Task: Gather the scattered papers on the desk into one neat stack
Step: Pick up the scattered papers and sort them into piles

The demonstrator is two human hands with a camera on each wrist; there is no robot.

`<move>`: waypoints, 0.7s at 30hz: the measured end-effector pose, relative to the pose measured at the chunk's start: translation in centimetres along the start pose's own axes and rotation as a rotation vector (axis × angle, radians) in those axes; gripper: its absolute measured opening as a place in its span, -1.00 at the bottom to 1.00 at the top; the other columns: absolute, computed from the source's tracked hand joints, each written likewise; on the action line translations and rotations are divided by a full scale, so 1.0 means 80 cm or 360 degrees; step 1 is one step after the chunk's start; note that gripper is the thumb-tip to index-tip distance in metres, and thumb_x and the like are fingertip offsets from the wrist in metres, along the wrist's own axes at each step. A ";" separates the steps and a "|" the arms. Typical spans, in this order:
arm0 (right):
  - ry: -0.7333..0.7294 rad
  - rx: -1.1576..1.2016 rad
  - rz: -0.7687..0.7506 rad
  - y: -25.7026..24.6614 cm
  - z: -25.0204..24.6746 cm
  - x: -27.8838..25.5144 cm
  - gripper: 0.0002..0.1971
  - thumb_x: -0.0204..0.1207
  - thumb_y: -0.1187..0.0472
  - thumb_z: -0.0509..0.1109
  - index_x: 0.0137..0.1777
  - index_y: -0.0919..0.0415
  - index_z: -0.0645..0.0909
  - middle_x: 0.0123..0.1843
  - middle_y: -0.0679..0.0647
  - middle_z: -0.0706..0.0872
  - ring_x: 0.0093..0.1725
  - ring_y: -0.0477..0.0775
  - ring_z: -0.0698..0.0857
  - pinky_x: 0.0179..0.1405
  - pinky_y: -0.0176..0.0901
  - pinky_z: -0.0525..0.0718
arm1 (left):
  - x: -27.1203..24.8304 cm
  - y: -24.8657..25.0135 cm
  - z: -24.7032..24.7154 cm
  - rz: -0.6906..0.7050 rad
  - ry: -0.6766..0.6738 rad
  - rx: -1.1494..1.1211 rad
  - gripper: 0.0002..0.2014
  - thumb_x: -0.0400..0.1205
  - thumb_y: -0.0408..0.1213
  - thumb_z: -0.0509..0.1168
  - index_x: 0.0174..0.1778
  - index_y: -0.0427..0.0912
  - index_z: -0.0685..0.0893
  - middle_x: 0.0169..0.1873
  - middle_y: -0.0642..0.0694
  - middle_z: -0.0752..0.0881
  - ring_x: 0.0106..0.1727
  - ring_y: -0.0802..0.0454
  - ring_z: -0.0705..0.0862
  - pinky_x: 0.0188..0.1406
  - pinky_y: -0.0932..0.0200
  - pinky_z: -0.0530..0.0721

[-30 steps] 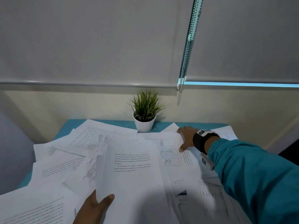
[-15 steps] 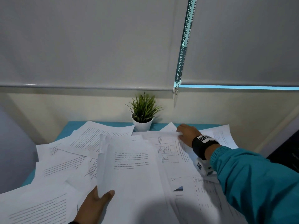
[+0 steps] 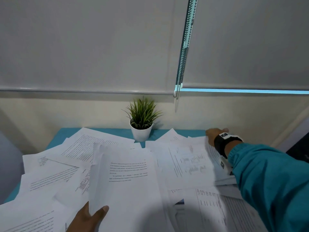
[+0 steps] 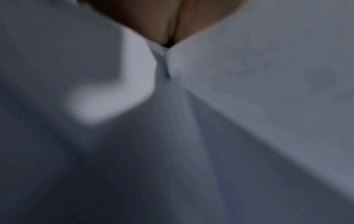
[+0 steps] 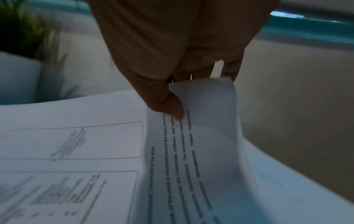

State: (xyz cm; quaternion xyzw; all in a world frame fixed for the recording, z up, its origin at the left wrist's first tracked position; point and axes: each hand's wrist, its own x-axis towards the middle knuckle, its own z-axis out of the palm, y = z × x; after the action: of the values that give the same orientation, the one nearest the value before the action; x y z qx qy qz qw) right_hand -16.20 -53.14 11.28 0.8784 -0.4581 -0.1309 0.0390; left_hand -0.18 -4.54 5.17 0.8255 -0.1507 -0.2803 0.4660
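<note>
White printed papers [image 3: 50, 166] lie scattered and overlapping across the teal desk [image 3: 65, 133]. My left hand [image 3: 90, 216] at the bottom centre grips a raised sheaf of sheets [image 3: 127, 178] by its near corner, thumb on top; the left wrist view is filled by blurred paper [image 4: 249, 75]. My right hand [image 3: 214, 136] reaches to the far right of the desk and pinches the curled far edge of a printed sheet [image 5: 191, 151] between thumb [image 5: 170, 106] and fingers, lifting it. That sheet [image 3: 189, 163] carries text and charts.
A small green plant in a white pot [image 3: 141, 133] stands at the back centre against the wall. A blind cord of beads [image 3: 184, 47] hangs above the desk's far right. More sheets with tables [image 3: 217, 206] lie at the near right.
My right hand has slid rightward along the desk's far edge and now lifts a sheet's edge. The left hand keeps the same hold on its sheaf.
</note>
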 end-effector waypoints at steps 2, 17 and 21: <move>-0.0101 0.0004 -0.0062 -0.010 0.017 0.006 -0.56 0.49 0.22 0.22 0.39 0.00 0.50 0.44 0.03 0.59 0.40 0.15 0.58 0.49 0.07 0.39 | 0.005 -0.003 0.002 0.0054 0.0000 0.0041 0.12 0.07 0.27 0.40 0.56 -0.22 0.44 0.49 -0.29 0.53 0.51 -0.29 0.46 0.54 -0.09 0.31; -0.0310 0.0330 -0.0465 -0.096 0.040 0.004 -0.29 0.28 0.21 0.51 0.47 0.05 0.37 0.34 0.07 0.60 0.22 0.14 0.62 0.10 -0.14 0.60 | 0.010 -0.014 0.003 0.0004 0.0012 -0.0042 -0.04 0.15 0.08 0.43 0.52 -0.24 0.50 0.43 -0.32 0.60 0.47 -0.33 0.51 0.55 -0.16 0.37; -0.0257 0.0283 -0.0495 -0.094 0.033 0.000 -0.44 0.30 0.21 0.51 0.31 0.03 0.46 0.24 0.04 0.63 0.12 0.12 0.64 0.05 -0.13 0.61 | 0.007 -0.006 0.000 0.0032 -0.0005 -0.0063 -0.10 0.24 0.06 0.39 0.53 -0.25 0.49 0.46 -0.31 0.57 0.49 -0.30 0.49 0.54 -0.10 0.32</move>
State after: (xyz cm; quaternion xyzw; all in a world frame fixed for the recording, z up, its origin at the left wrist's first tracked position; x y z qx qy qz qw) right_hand -10.98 -48.67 7.32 0.9252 -0.3281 -0.1645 -0.0963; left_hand 0.24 -4.59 4.57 0.8142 -0.1542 -0.2798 0.4848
